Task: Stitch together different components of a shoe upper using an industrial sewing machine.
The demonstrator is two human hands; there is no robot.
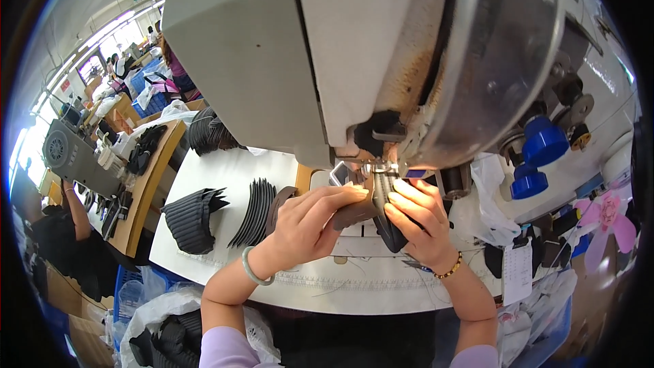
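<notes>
Under the lit needle area of a large grey sewing machine (245, 54) lies a dark piece (390, 232), narrow and black with a grey ribbed strip on top. My left hand (303, 225) comes from the left, its fingers closed on a brownish-grey flap (355, 212) next to that strip. From the right, my right hand (424, 226) grips the black side of the piece, fingertips close to the presser foot. The machine head hides the far end of the work.
Left on the white table (327, 289) are a pleated black stack (194, 220), thin curved black strips (255, 215) and a dark curved piece (278, 208). Blue knobs (545, 142) and a pink fan (606, 215) stand right. A bag of black pieces (174, 341) sits lower left; another person's arm (77, 211) shows far left.
</notes>
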